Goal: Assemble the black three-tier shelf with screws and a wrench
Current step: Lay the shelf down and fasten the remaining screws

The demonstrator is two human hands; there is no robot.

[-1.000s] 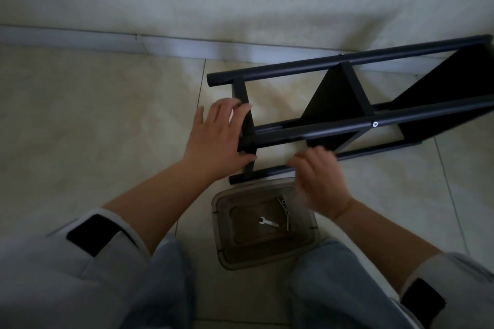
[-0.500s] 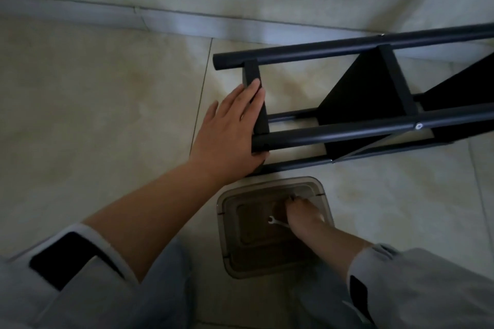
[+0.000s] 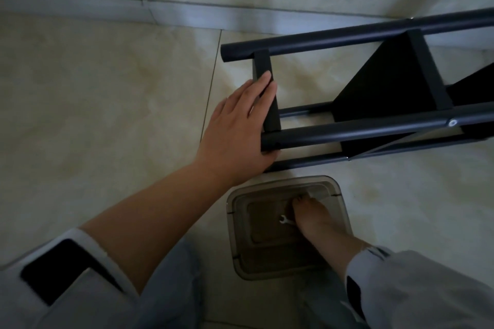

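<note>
Right now I'm bracing my left hand (image 3: 238,131) flat, fingers straight, on the shelf (image 3: 374,104) end crossbar; its long axis is running off rightward along the floor. My right hand (image 3: 311,215) is reaching into the bin (image 3: 236,235) just below the shelf, beside the wrench (image 3: 285,220); can't tell whether it's gripping.

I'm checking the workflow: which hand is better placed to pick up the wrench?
The right hand: it is down inside the tub, fingers right beside the wrench. The left hand lies flat against the shelf end, apart from the tub.
</note>
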